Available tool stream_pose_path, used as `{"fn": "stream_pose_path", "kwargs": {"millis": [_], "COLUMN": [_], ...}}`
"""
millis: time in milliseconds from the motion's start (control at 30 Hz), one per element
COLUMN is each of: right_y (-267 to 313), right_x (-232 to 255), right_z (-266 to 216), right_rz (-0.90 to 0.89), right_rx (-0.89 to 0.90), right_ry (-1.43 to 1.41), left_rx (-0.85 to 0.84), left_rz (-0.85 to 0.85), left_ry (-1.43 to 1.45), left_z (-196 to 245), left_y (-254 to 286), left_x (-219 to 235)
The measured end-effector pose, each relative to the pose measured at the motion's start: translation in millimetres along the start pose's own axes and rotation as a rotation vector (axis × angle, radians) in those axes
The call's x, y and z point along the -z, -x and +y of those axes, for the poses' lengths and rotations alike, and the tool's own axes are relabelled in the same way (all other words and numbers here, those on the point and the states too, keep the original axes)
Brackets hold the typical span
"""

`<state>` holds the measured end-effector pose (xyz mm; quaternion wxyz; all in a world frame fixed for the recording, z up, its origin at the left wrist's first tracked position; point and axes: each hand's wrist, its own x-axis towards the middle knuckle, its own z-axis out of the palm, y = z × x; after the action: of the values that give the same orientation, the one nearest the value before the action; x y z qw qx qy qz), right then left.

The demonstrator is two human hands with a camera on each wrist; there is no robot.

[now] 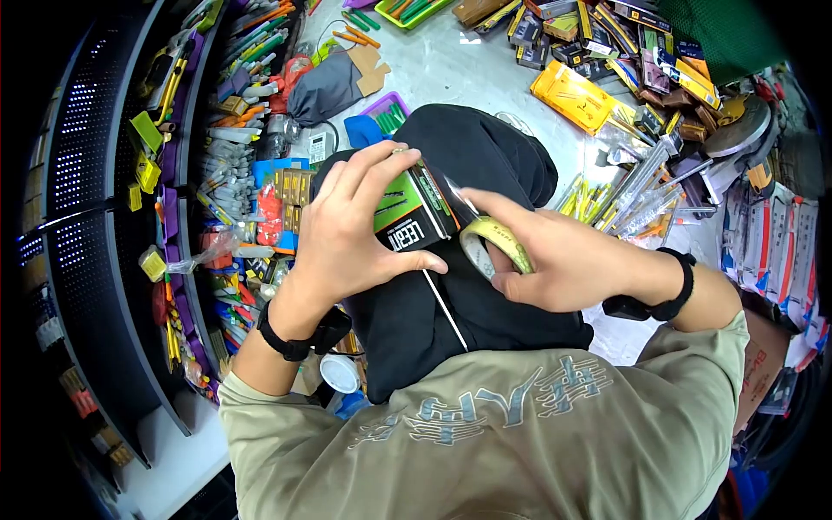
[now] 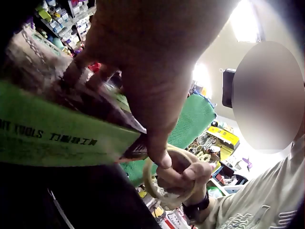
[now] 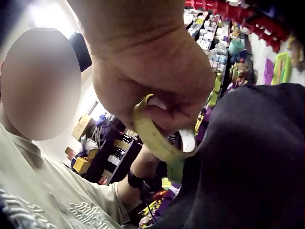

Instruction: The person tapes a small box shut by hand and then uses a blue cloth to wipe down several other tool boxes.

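My left hand (image 1: 342, 217) grips a green and black cardboard box (image 1: 400, 208) over the lap, fingers over its far end and thumb along its near edge. Pictures of drill bits are printed on the box, and its green side (image 2: 62, 136) shows lettering in the left wrist view. Beside the box, my right hand (image 1: 568, 260) holds a roll of yellowish tape (image 1: 511, 243), with fingers through its ring. In the right wrist view, a short length of tape (image 3: 175, 171) hangs off the roll, and the box is hidden there.
Black-trousered legs (image 1: 477, 147) lie under the hands. Dark shelving (image 1: 104, 208) and heaps of packaged tools stand at the left. Many small boxes (image 1: 598, 35), a yellow pack (image 1: 568, 95) and bagged rods (image 1: 607, 199) cover the floor at the right. A purple basket (image 1: 381, 108) sits ahead.
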<state>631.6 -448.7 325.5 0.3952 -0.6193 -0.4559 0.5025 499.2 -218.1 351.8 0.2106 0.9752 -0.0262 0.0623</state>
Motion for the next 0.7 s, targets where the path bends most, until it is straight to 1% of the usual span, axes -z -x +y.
{"fn": "stream_pose_path", "kwargs": {"millis": [33, 67, 100, 133, 200, 233, 267, 333, 400, 467, 500, 533, 600, 633, 667, 700], "right_y": [4, 8, 11, 12, 15, 14, 16, 19, 21, 20, 18, 15, 8, 5, 1, -4], "right_x": [-2, -5, -8, -9, -10, -10, -10, -11, -9, -7, -6, -8, -12, -13, -16, -19], "right_z": [-3, -6, -8, -10, -14, -17, -20, -29, -35, -37, -38, -38, -38, -42, -43, -43], "right_rz": [0.004, 0.076, 0.148, 0.152, 0.141, 0.094, 0.095, 0.078, 0.050, 0.009, -0.025, -0.024, -0.031, -0.029, -0.035, 0.012], "right_rx": [0.003, 0.017, 0.031, 0.030, 0.042, 0.058, 0.060, 0.089, 0.085, 0.112, 0.083, 0.084, 0.142, 0.137, 0.143, 0.192], "right_ry": [0.002, -0.047, -0.097, -0.097, -0.273, -0.288, -0.286, -0.297, -0.274, -0.098, -0.071, -0.069, -0.120, -0.137, -0.133, -0.149], "left_rx": [0.006, 0.014, -0.029, -0.033, 0.007, -0.006, -0.008, -0.067, -0.068, -0.033, -0.058, -0.059, 0.004, 0.132, 0.135, 0.120], "left_rz": [0.010, 0.020, 0.101, 0.101, 0.185, 0.203, 0.205, 0.298, 0.297, 0.328, 0.318, 0.320, 0.313, 0.302, 0.308, 0.352], "left_ry": [-0.015, -0.028, -0.033, -0.032, -0.004, 0.010, 0.008, 0.025, 0.037, 0.228, 0.170, 0.170, 0.126, 0.204, 0.198, 0.211], "left_z": [2, 2, 0, -1, -1, -1, 0, 2, 2, -1, 0, -1, -3, -3, -8, -15], "left_y": [1, 2, 1, 3, 5, 5, 4, 3, 4, 9, 9, 11, 16, 21, 23, 24], "left_x": [0, -1, -2, -3, -2, -2, -1, 2, 1, -3, 0, 2, 3, 4, 3, 4]}}
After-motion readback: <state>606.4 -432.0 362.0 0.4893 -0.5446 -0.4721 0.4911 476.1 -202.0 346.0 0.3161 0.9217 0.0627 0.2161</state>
